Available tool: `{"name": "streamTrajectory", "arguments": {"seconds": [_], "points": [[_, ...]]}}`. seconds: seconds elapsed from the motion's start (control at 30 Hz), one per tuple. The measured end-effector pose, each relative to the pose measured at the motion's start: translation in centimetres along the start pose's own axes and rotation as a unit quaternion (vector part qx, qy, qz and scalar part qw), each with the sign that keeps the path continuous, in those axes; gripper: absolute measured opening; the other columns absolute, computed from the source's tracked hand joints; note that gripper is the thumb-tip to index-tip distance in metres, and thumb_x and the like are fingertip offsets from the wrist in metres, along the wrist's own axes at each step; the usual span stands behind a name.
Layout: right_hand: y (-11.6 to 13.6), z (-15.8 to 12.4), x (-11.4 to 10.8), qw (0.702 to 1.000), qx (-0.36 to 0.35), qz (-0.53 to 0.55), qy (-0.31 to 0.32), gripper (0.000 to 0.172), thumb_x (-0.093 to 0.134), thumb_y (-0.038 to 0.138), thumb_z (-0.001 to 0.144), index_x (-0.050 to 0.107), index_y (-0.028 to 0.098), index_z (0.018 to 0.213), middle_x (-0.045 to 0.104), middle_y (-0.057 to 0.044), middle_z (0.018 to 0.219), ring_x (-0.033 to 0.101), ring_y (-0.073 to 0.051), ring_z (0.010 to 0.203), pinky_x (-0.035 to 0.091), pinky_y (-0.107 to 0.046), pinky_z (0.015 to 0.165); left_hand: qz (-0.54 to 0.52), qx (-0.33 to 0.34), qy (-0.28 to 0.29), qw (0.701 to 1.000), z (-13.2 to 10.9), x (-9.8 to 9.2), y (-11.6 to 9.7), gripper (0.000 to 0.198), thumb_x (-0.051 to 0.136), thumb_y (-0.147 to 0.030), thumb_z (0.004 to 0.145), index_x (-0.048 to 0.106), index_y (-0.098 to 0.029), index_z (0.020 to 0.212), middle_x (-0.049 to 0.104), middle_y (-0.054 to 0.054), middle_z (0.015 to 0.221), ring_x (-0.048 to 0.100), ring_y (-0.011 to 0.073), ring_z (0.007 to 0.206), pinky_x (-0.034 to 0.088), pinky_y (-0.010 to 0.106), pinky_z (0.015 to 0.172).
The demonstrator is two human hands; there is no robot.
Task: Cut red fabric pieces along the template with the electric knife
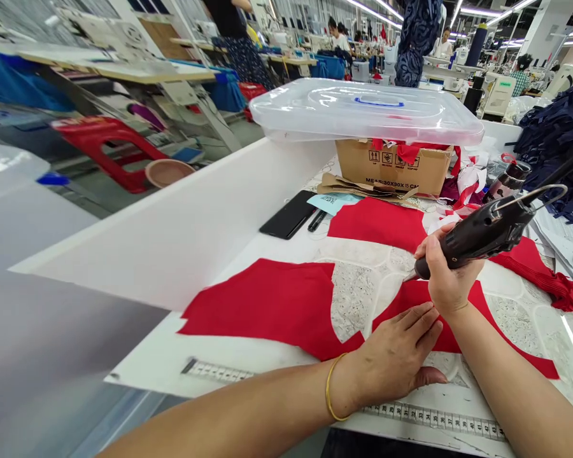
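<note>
My right hand (451, 277) is wrapped round a black hand-held power tool (489, 229) with a wire hanging loop at its back end. The tool's narrow tip points down and left, at the upper edge of a cut red fabric piece (458, 334). On that same piece my left hand (401, 350) lies flat, fingers stretched out, with a gold bangle (332, 388) at the wrist. Left of it a larger red fabric piece (267, 305) is spread on the table. Another red piece (377, 222) lies farther back. Whether the tip touches the cloth I cannot tell.
A measuring tape (430, 416) runs along the table's front edge. Behind are a phone (286, 215), a pen (318, 220) and a cardboard box (391, 168) under a clear plastic lid (363, 114). A white panel (210, 216) borders the left; dark fabric strips (558, 140) pile up right.
</note>
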State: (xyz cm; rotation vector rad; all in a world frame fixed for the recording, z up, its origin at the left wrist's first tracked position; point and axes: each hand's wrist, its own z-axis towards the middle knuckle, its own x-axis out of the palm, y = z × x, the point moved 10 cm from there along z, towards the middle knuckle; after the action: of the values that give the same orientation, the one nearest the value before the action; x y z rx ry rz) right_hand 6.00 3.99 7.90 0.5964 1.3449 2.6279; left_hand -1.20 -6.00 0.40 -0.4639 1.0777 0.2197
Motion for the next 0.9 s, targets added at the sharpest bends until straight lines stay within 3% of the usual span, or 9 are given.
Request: {"name": "streamTrajectory", "arguments": {"seconds": [0.2,0.37,0.53,0.73,0.9], "points": [[2.2,-1.1,1.2,0.998,-0.018,0.044,0.049,0.021,0.067,0.025,0.083,0.054,0.024,0.100,0.058,0.008,0.062,0.054,-0.011,0.049,0.049,-0.026,0.052,-0.022,-0.009,-0.001,1.000,-0.1,0.3,-0.1,0.070,0.028,-0.062,0.103,0.052,-0.004,0.133,0.062,0.021,0.132,0.054,0.0334,0.132,0.050,0.046,0.107],[1.4,-1.7,1.4,0.998,0.001,0.030,0.050,0.021,0.068,0.024,0.080,0.055,0.024,0.096,0.058,0.007,0.064,0.056,-0.012,0.051,0.051,-0.027,0.054,-0.026,-0.016,-0.014,0.999,0.0,0.2,-0.1,0.071,0.021,-0.063,0.103,0.057,-0.006,0.124,0.066,0.020,0.124,0.057,0.0341,0.128,0.054,0.047,0.100],[1.3,-1.7,1.1,0.999,0.001,0.030,0.035,0.018,0.068,0.024,0.080,0.055,0.023,0.093,0.058,0.006,0.065,0.055,-0.011,0.051,0.052,-0.028,0.053,-0.026,-0.014,-0.003,1.000,-0.1,0.2,-0.1,0.068,0.027,-0.063,0.103,0.055,-0.006,0.129,0.065,0.020,0.126,0.056,0.0334,0.128,0.054,0.047,0.101],[2.6,-1.6,1.5,0.995,-0.013,0.069,0.070,0.023,0.064,0.021,0.086,0.052,0.024,0.104,0.058,0.009,0.064,0.055,-0.011,0.051,0.050,-0.027,0.053,-0.033,-0.010,-0.015,0.999,-0.1,-0.1,-0.2,0.065,0.032,-0.060,0.103,0.053,-0.006,0.130,0.062,0.021,0.132,0.052,0.0331,0.132,0.052,0.047,0.104],[2.7,-2.4,2.1,0.992,-0.003,0.074,0.106,0.024,0.063,0.016,0.086,0.052,0.024,0.106,0.059,0.008,0.067,0.056,-0.011,0.053,0.051,-0.027,0.055,-0.031,-0.023,-0.028,0.999,-0.1,0.0,0.0,0.062,0.032,-0.063,0.102,0.056,-0.010,0.125,0.066,0.018,0.123,0.057,0.0311,0.126,0.053,0.043,0.101]]}}
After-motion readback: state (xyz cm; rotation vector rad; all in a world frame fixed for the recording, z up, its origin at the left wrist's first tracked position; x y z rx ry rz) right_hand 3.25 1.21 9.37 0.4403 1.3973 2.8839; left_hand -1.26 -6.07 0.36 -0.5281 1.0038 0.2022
